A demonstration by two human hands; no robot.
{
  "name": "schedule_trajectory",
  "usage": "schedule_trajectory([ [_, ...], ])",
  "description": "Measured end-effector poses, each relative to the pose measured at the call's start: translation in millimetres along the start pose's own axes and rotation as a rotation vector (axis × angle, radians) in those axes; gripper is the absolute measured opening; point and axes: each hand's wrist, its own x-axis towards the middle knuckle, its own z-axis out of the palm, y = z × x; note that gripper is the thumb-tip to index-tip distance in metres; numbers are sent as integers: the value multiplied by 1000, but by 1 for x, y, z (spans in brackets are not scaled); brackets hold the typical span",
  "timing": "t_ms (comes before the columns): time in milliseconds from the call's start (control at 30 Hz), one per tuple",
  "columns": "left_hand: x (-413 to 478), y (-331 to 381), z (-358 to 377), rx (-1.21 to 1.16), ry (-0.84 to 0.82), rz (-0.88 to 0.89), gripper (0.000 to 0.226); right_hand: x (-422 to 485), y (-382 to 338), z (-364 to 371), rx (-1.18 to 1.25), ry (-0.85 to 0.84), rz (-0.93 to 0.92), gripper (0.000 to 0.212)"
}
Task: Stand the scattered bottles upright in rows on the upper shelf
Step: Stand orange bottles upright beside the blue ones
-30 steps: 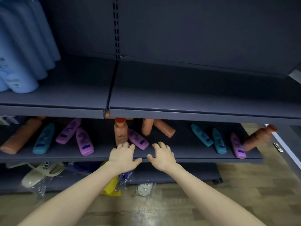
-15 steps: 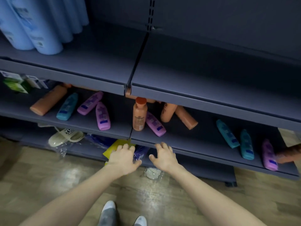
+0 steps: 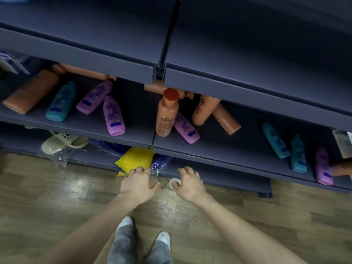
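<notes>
Orange, teal and purple bottles lie scattered on the dark middle shelf (image 3: 99, 128). One orange bottle (image 3: 167, 113) stands upright near the shelf's centre, with a purple bottle (image 3: 185, 128) lying against it. Further left lie a purple bottle (image 3: 114, 116) and a teal bottle (image 3: 61, 101). The upper shelf (image 3: 247, 60) above them carries nothing in view. My left hand (image 3: 138, 184) and my right hand (image 3: 189, 184) hover palm down, fingers loosely spread, in front of the bottom shelf and below the bottles. Neither hand holds anything.
A yellow packet (image 3: 136, 159), a pale slipper (image 3: 62, 141) and clear plastic wrapping sit on the bottom shelf. The floor is wood. My two feet (image 3: 142, 233) in grey socks stand close to the shelving. More teal and purple bottles (image 3: 298, 154) lie at the right.
The view has tilted downward, so the shelves moved up in the frame and my feet came into sight. Both hands now sit lower, level with the bottom shelf, still holding nothing.
</notes>
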Motion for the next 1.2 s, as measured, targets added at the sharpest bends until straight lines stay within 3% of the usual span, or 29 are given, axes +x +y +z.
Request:
schedule_trajectory([
  [300, 41, -11, 17, -12, 51, 44, 58, 32, 2, 38, 24, -4, 52, 52],
  [700, 78, -21, 44, -188, 130, 67, 61, 69, -8, 42, 205, 151, -3, 56],
  [933, 97, -16, 21, -390, 388, 130, 55, 78, -21, 15, 355, 489, -183, 48],
  [1067, 108, -11, 8, -450, 452, 135, 58, 99, -38, -12, 521, 675, -200, 59],
  [1200, 116, -11, 2, -438, 414, 125, 59, 121, -62, -36, 731, 754, -172, 94],
])
